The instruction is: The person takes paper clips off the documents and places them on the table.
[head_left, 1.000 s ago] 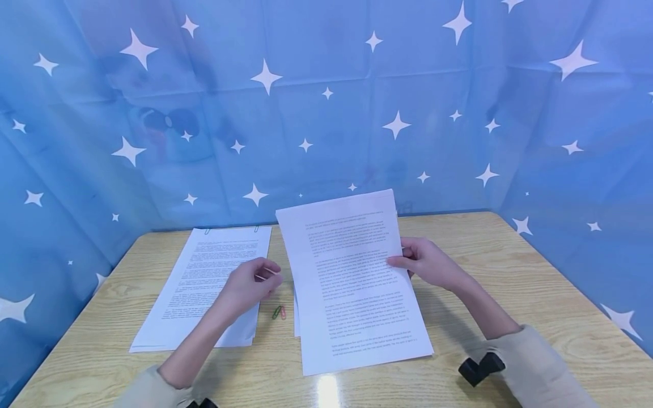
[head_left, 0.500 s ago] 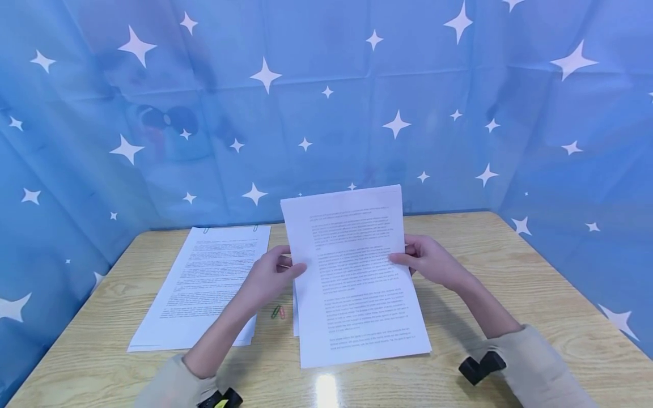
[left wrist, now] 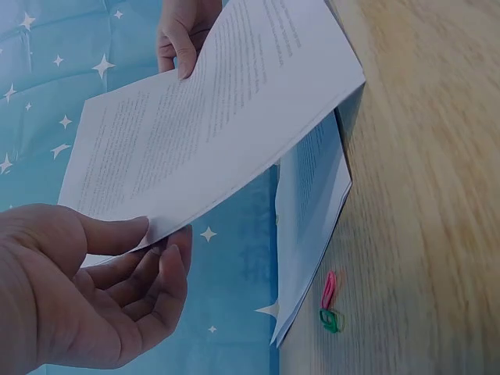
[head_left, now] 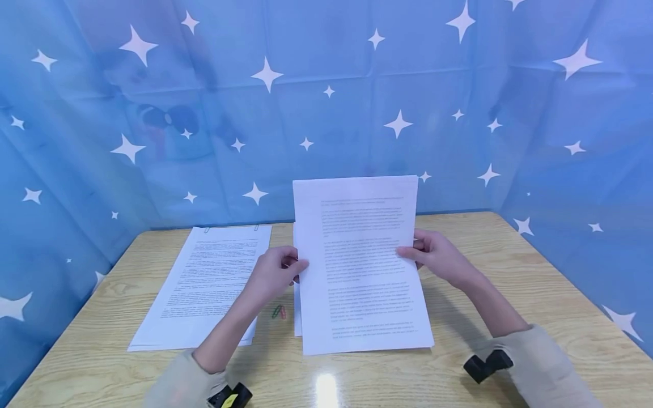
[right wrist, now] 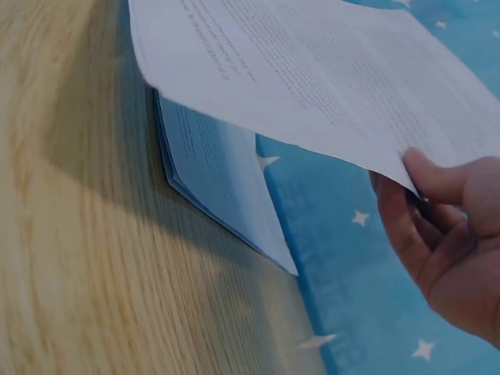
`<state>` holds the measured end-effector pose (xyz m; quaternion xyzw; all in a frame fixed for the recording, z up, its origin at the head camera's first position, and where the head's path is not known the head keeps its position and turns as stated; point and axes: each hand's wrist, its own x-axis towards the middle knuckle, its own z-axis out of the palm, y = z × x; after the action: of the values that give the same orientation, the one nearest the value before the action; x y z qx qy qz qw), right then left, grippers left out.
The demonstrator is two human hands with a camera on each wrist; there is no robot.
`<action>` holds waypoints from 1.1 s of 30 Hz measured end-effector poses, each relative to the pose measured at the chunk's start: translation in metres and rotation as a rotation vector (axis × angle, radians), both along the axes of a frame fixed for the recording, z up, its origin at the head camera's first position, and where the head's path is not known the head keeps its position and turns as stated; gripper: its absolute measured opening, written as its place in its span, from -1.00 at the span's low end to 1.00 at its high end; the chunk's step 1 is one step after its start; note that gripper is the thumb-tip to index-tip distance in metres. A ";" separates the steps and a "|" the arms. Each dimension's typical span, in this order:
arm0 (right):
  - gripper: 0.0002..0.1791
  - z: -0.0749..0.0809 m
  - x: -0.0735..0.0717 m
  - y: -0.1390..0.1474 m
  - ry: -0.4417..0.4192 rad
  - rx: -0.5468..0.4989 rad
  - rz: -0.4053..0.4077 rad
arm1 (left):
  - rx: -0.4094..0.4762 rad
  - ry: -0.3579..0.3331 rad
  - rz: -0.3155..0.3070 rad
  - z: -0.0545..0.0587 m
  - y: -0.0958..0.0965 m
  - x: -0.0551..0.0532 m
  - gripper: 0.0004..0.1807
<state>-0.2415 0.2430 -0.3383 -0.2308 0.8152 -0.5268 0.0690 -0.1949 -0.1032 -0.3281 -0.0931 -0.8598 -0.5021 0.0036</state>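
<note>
Printed sheets of paper (head_left: 364,266) stand raised over the middle of the table, tilted toward me. My left hand (head_left: 278,272) pinches their left edge, thumb on the front and fingers curled behind. At the right edge my right hand (head_left: 439,256) grips them the same way. In the left wrist view the left hand (left wrist: 109,289) bends the paper's edge slightly. The right wrist view shows the right hand (right wrist: 453,226) with its thumb on the printed face. Behind and below the raised sheets lies another paper stack (right wrist: 219,180), mostly hidden in the head view.
A second printed stack (head_left: 204,289) lies at the left, with paper clips (head_left: 257,228) on its top edge. One green paper clip (head_left: 276,311) and one pink paper clip (head_left: 283,312) lie between the stacks. A blue starred curtain (head_left: 326,141) hangs behind the wooden table (head_left: 490,255).
My left hand has moved right and up from over the left stack and taken hold of the sheets' left edge. The sheets have straightened and shifted slightly up and right.
</note>
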 end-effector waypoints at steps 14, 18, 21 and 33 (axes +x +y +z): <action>-0.50 0.005 0.000 0.015 0.007 0.020 -0.079 | 0.070 -0.006 -0.028 -0.005 0.013 -0.006 -0.81; -0.50 0.002 0.000 0.019 0.015 0.021 -0.084 | 0.075 -0.012 0.001 -0.007 0.019 -0.008 -0.82; -0.50 -0.001 0.000 0.023 0.032 0.034 -0.094 | 0.065 -0.011 0.012 -0.009 0.025 -0.009 -0.82; -0.59 -0.008 0.006 0.044 0.066 0.080 -0.167 | 0.085 -0.054 0.049 -0.012 0.054 -0.016 -0.79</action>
<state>-0.2358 0.2875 -0.3459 -0.1761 0.8538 -0.4898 0.0072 -0.2106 -0.0490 -0.3403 -0.0584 -0.8395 -0.5403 -0.0033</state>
